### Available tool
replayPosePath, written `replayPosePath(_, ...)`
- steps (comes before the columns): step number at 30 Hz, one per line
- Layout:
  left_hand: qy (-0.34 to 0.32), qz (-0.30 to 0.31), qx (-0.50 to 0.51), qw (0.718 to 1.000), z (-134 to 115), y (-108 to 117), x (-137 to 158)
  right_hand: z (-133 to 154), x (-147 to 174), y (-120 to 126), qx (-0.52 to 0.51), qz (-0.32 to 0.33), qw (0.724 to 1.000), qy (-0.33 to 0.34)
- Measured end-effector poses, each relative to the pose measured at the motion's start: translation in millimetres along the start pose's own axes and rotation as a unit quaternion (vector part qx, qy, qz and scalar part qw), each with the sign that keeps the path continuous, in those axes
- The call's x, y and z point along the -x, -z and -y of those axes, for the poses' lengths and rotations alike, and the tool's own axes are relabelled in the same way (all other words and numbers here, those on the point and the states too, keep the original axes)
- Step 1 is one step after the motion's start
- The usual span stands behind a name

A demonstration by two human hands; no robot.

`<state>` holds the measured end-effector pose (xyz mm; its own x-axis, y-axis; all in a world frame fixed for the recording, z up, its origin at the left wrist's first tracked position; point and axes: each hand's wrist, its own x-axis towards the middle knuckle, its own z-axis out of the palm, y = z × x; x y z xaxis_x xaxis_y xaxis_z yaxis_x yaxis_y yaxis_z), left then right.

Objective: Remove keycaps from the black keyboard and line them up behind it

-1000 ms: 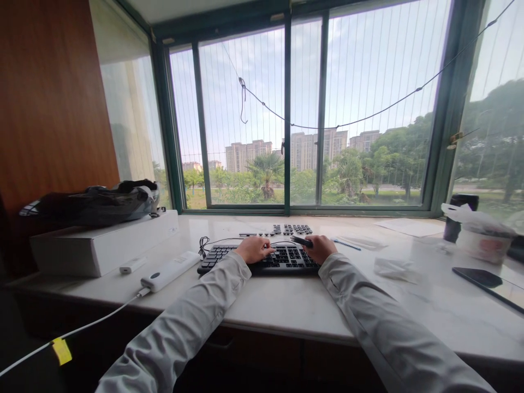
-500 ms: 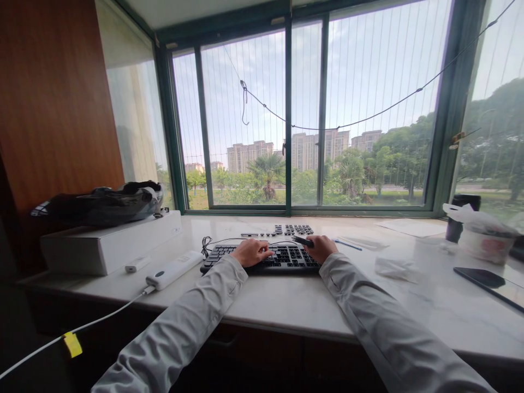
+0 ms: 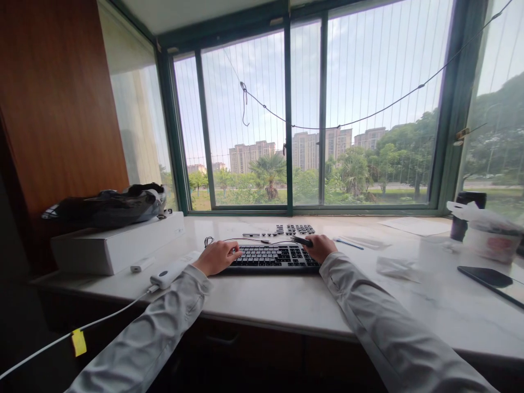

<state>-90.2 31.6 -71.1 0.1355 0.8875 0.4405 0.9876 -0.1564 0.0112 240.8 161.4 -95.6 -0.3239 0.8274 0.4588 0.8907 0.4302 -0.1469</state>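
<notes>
A black computer keyboard point(image 3: 266, 256) lies on the white marble-like counter, its right part darker than its left. My left hand point(image 3: 219, 256) covers the keyboard's left end, with curled fingers closed on it. At the right end, my right hand point(image 3: 320, 246) is closed around a small black tool point(image 3: 302, 240) pointing left over the keyboard; its exact kind is too small to tell. Behind the keyboard, loose black keycaps point(image 3: 300, 229) lie in rows. The keyboard's cable point(image 3: 245, 239) runs along its back edge.
Left of the keyboard are a white power strip point(image 3: 166, 275), a small white block point(image 3: 142, 265) and a white box point(image 3: 110, 248) bearing a dark bag point(image 3: 110, 207). To the right lie a blue pen point(image 3: 349, 243), clear plastic wrapping point(image 3: 397, 267), a phone-like dark slab point(image 3: 487, 277) and a bagged tub point(image 3: 493, 240).
My left hand has moved left from the middle of the keyboard to its left end, uncovering the keys there. My right hand stays in place with the black tool.
</notes>
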Motion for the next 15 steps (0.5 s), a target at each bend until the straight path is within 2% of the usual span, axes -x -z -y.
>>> replayPosePath(4,0.063,-0.029,-0.025,0.997,24,3,20,-1,-1,-2,0.007,-0.003,1.0,0.002)
replayPosePath(7,0.096,-0.075,-0.034,0.992,39,-5,32,-1,-1,-4,0.014,-0.008,1.0,0.003)
replayPosePath(10,0.126,-0.095,-0.024,0.987,49,-17,40,-2,-1,-3,0.016,-0.017,1.0,0.002)
replayPosePath(15,0.12,-0.11,0.044,0.986,56,-27,43,-1,0,0,0.001,-0.029,1.0,-0.011)
